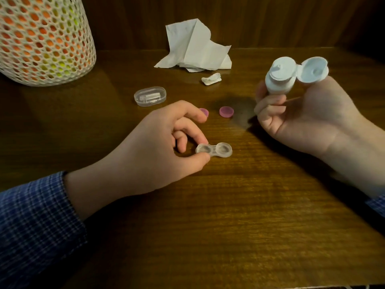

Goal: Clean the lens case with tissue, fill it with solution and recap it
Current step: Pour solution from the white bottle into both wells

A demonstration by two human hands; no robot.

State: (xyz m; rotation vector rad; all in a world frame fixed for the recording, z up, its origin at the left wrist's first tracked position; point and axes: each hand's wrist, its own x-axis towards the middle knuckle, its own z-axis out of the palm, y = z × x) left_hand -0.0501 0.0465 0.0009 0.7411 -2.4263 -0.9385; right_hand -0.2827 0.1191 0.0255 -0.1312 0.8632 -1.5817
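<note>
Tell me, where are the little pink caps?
In the head view both pink caps lie on the wooden table behind the lens case: one in the open, the other half hidden behind the left hand fingers.

Blue checked sleeves (pixel 35 222), bare hands (pixel 158 147)

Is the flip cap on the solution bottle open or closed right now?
Open: the bottle in the right hand has its hinged cap swung back, nozzle exposed.

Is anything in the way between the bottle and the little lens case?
No, nothing visible. The right hand holds the open bottle above the table, and only bare wood lies between it and the lens case the left hand pinches.
</note>
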